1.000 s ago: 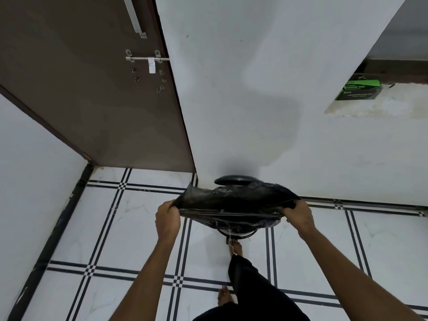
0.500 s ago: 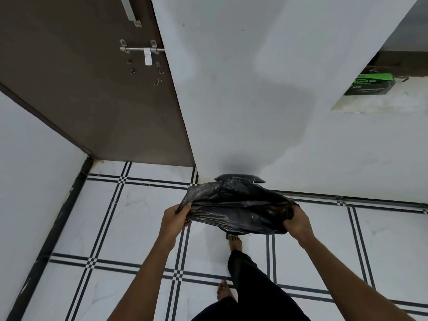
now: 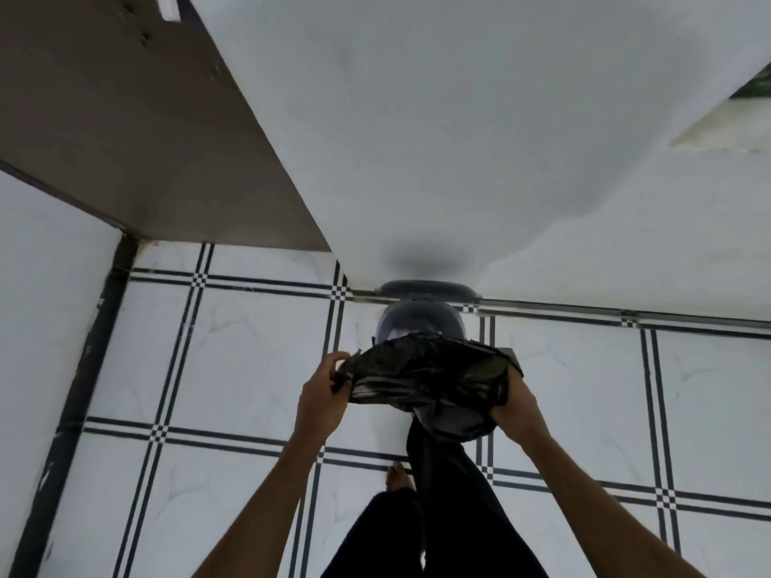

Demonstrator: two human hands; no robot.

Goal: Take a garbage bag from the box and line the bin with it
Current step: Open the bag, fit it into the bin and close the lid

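Observation:
A black garbage bag (image 3: 425, 377) hangs bunched between my two hands just above the floor. My left hand (image 3: 323, 394) grips its left edge with curled fingers. My right hand (image 3: 515, 404) holds its right edge. Right behind the bag stands the dark grey bin (image 3: 419, 323) against the white wall, its lid (image 3: 425, 289) raised and leaning back on the wall. The bag covers the bin's front rim. A sliver of the green garbage bag box (image 3: 757, 83) shows on a ledge at the far right edge.
A brown door (image 3: 125, 118) stands at the upper left. White floor tiles (image 3: 250, 360) with black lines surround the bin. My legs in black trousers (image 3: 450, 502) and a bare foot (image 3: 398, 479) are below the bag. A white ledge (image 3: 721, 127) juts out at the right.
The view has tilted down and moved closer to the bin. The bin's open mouth and raised lid now show behind the bag. Both hands still hold the bag, now closer together.

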